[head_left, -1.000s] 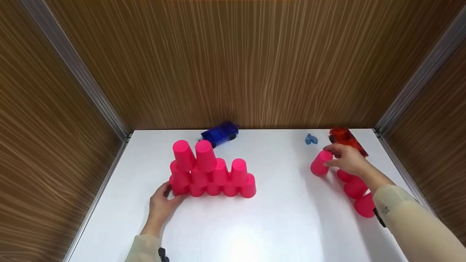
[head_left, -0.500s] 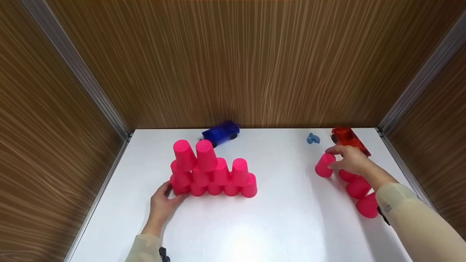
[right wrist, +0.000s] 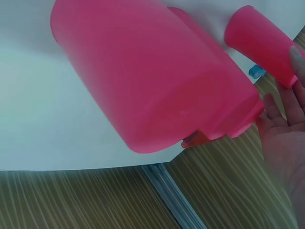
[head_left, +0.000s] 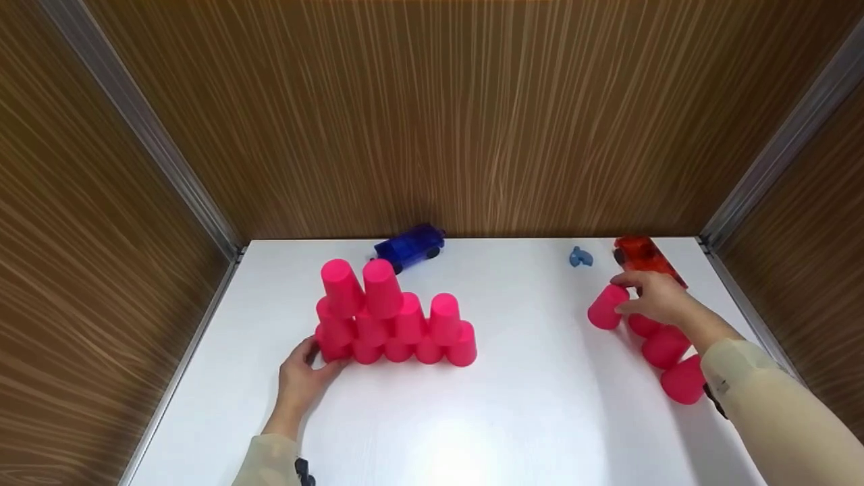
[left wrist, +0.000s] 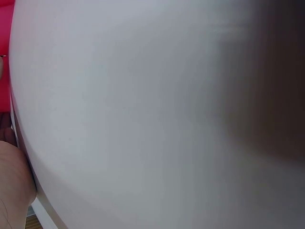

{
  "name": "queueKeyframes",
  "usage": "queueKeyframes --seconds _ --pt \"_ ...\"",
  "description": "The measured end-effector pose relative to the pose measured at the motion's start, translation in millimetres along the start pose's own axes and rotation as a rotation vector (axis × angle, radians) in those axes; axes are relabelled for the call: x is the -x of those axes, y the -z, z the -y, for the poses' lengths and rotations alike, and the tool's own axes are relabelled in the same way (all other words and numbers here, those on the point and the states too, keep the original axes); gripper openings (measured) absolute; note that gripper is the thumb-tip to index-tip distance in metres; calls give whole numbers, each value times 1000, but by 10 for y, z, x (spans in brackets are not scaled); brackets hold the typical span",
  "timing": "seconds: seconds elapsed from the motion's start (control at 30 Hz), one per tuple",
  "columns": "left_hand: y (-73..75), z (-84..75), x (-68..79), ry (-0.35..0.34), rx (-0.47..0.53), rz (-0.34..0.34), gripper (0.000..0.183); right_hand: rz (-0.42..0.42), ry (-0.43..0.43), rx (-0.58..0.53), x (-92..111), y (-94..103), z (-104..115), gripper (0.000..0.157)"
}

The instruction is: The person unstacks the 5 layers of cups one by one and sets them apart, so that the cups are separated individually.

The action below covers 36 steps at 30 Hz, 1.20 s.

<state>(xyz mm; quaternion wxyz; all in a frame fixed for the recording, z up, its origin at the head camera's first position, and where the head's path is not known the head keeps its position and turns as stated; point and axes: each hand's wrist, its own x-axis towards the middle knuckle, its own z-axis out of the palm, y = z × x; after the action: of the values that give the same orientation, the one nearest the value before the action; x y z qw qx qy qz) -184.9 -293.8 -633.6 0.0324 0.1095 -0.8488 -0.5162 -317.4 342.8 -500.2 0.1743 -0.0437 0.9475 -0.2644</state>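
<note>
Pink cups, all upside down, form a tiered stack (head_left: 408,320) left of centre, two of them on top. My left hand (head_left: 299,381) holds the bottom row's left end cup (head_left: 334,352), thumb in front and fingers behind. Only an edge of this hand (left wrist: 14,176) and some pink (left wrist: 4,28) show in the left wrist view. On the right, my right hand (head_left: 653,297) pinches a single pink cup (head_left: 605,310) near its upturned base. The right wrist view shows that cup (right wrist: 259,40) between thumb and fingers; whether it touches the table is unclear.
Beside the right forearm, several pink cups (head_left: 665,347) stand in a slanting row. A blue toy car (head_left: 409,247) lies behind the stack. At the back right are a small blue object (head_left: 580,257) and a red toy car (head_left: 644,256). Wood-grain panels (head_left: 432,121) enclose the white table (head_left: 526,405).
My right hand and its cup have shifted slightly right, towards the slanting row. The left hand and the stack hold the same place; the whole view has moved a touch.
</note>
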Motion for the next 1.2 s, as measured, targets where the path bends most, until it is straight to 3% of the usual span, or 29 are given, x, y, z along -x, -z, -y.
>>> queueKeyframes --seconds 0.27,0.47,0.8,1.07,1.2 --pt "-10 11 -1 3 1 -10 79 -19 12 -17 61 45 80 82" --pt "-24 -21 -25 9 3 -14 79 -83 160 1 97 172 403 71" --pt "-81 -21 -120 11 36 -6 80 -146 408 -40 191 185 1497 58" --pt "-131 -45 -176 -17 37 -19 78 -152 622 -57 236 -36 2506 50" --pt "-152 -71 -174 -10 23 -9 78 -127 675 -51 234 -206 2905 50"
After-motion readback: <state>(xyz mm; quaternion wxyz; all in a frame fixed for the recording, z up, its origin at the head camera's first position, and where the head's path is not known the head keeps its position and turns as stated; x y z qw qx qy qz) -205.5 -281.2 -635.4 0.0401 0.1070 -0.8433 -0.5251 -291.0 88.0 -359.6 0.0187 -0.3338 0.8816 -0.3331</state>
